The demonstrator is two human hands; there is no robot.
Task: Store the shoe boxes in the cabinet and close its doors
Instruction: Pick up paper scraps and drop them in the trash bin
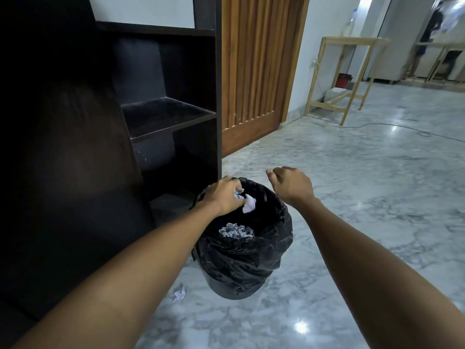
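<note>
I see a bin [241, 250] lined with a crinkled black bag standing on the glossy marble floor [352, 197] just beside the dark open cabinet [166, 117]. My left hand [222, 196] pinches crumpled white paper [249, 204] over its mouth; my right hand [292, 183] hovers, fingers loosely curled, holding nothing. I see no shoe boxes. The cabinet's lower interior is too dark to read.
</note>
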